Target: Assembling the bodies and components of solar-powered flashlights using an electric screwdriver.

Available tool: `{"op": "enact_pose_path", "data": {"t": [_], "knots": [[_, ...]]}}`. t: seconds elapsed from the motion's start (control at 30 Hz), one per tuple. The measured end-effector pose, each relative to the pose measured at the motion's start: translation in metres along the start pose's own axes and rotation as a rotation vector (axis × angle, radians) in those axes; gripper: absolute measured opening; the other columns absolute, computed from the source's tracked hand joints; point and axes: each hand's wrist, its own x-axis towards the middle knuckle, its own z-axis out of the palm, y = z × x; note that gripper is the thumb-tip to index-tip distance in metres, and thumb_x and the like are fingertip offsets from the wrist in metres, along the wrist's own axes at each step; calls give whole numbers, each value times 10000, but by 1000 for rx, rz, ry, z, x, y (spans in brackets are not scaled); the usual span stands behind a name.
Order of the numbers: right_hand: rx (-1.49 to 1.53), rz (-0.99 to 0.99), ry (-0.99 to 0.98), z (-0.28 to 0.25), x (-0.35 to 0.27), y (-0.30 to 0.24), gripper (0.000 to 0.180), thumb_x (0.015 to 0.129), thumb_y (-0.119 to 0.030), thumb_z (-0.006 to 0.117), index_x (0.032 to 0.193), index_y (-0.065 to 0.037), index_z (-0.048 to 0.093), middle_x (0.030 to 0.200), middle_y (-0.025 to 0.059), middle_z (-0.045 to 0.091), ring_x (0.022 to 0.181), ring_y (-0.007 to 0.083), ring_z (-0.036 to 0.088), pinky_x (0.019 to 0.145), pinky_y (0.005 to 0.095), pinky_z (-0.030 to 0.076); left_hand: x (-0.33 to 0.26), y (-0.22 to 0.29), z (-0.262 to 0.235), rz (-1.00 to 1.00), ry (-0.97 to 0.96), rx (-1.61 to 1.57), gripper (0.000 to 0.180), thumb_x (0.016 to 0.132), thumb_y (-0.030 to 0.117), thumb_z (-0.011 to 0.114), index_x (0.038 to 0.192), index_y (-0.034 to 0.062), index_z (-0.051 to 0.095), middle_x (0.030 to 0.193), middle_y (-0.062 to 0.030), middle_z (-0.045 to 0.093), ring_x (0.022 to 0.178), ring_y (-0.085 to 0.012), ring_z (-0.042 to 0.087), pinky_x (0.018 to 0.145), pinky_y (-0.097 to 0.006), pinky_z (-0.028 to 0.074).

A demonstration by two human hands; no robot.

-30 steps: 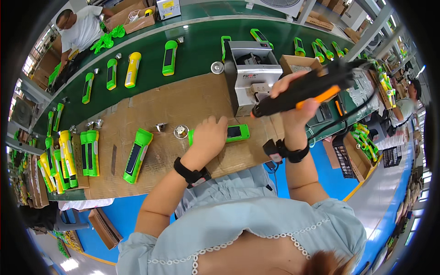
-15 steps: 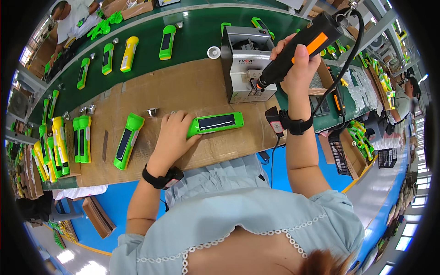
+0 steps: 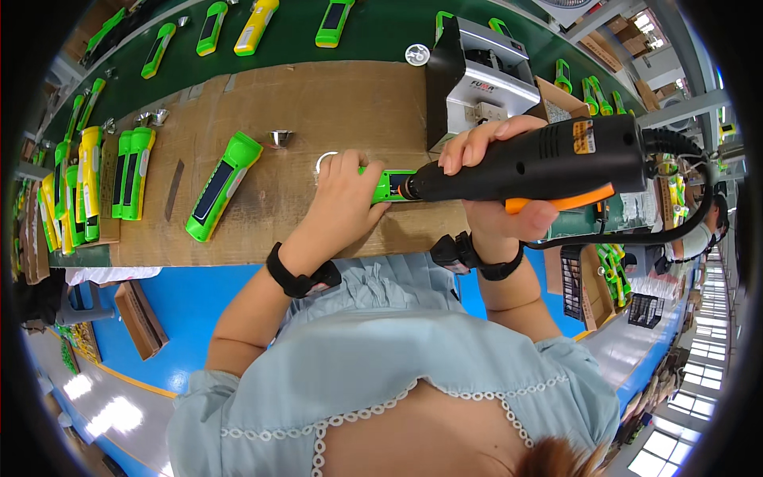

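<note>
"What could go wrong here?"

"A skid, I'd say. The right hand point(image 3: 491, 216) is wrapped around the black electric screwdriver point(image 3: 548, 165), its nose over the green flashlight point(image 3: 385, 189) — I can't tell whether it touches. A slanted push could scratch the dark panel point(image 3: 396, 182)."

"And the left hand point(image 3: 342, 192)?"

"Half curled over the flashlight's left end, holding it on the cardboard sheet point(image 3: 334, 99) (some fingertips are hidden). Loosen that, and the flashlight could twist."

"Any tight edges?"

"The silver box-shaped machine point(image 3: 489, 94) stands just beyond the right fingers, and the looped cable point(image 3: 679, 229) might drag. The cardboard's front edge is near — the room lies beyond the left hand."
</note>
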Motion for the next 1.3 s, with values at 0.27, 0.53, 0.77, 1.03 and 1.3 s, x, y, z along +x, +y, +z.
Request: {"op": "enact_pose_path", "data": {"t": [0.27, 0.53, 0.77, 1.03, 1.3], "knots": [[49, 0, -7, 0, -1, 8, 856, 642, -812, 527, 1019, -58, 377, 805, 91, 507, 660, 221, 547, 635, 356, 475, 2, 1, -2, -13, 27, -43, 467, 663, 191, 740, 1065, 62, 539, 1043, -169, 455, 1013, -363, 436, 876, -446, 347], [163, 41, -29, 14, -3, 22, 748, 648, -623, 681, 1038, -46, 407, 830, 94, 516, 709, 204, 548, 653, 329, 474, 4, -3, -2, 8, 37, -19, 491, 639, 191, 741, 1061, 61, 526, 1029, -162, 465, 1005, -353, 442, 871, -445, 341], [348, 38, -78, 18, -9, 36, 604, 650, -248, 804, 1055, -3, 429, 873, 108, 540, 758, 175, 554, 625, 277, 463, 6, -6, -3, 22, -46, -24, 522, 635, 206, 709, 1070, 23, 488, 1039, -180, 461, 1009, -364, 440, 874, -447, 324], [304, -67, -60, 5, 3, 38, 587, 683, -302, 801, 1031, 5, 440, 838, 103, 543, 717, 179, 574, 603, 285, 477, 12, -3, -8, 47, -105, 20, 523, 659, 180, 700, 1095, 6, 470, 1032, -170, 473, 1011, -348, 445, 882, -444, 317], [-95, -383, 412, -73, 40, -19, 729, 720, -650, 606, 1065, -23, 468, 817, 99, 514, 661, 238, 550, 608, 343, 469, 10, 1, -14, 29, -152, 56, 502, 665, 159, 711, 1092, 26, 484, 1065, -172, 484, 1059, -350, 448, 934, -454, 298]]}}
